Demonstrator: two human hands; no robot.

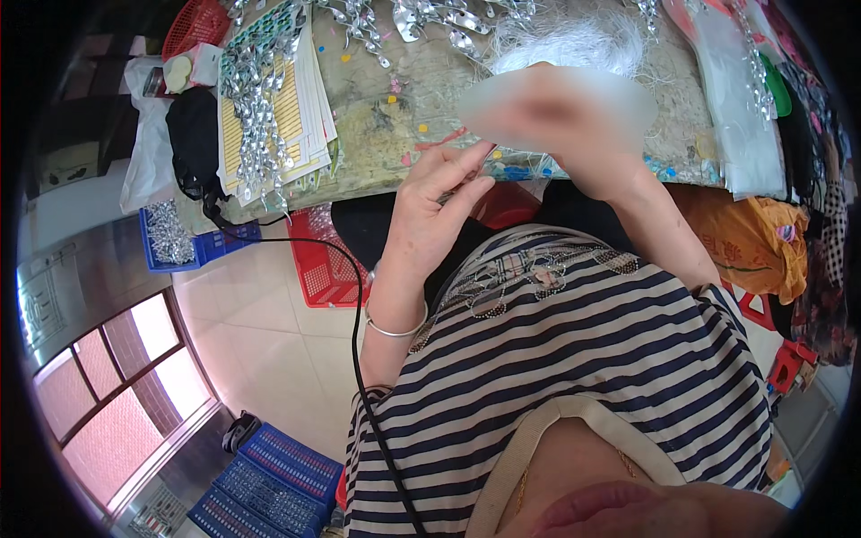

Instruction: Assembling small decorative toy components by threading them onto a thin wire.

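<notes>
My left hand [437, 199] is at the table's front edge, its fingers closed. Thumb and index finger come together on something small and thin, mostly hidden, that I cannot make out. To its right, my right hand [574, 117] reaches over the table edge, but a blur covers its fingers and anything in them. Just beyond the right hand lies a loose tangle of clear white thread [574, 40]. Strands of twisted silver pieces [256, 117] hang over printed paper sheets [316, 125] on the left. More silver strands [430, 18] lie at the far side.
The worn table [377, 125] carries small coloured scraps. A black bag [193, 143] and red basket [193, 27] are at left; clear plastic sheets [740, 134] at right. A black cable [359, 314] runs beside my left arm. Blue baskets [170, 238] hold silver pieces.
</notes>
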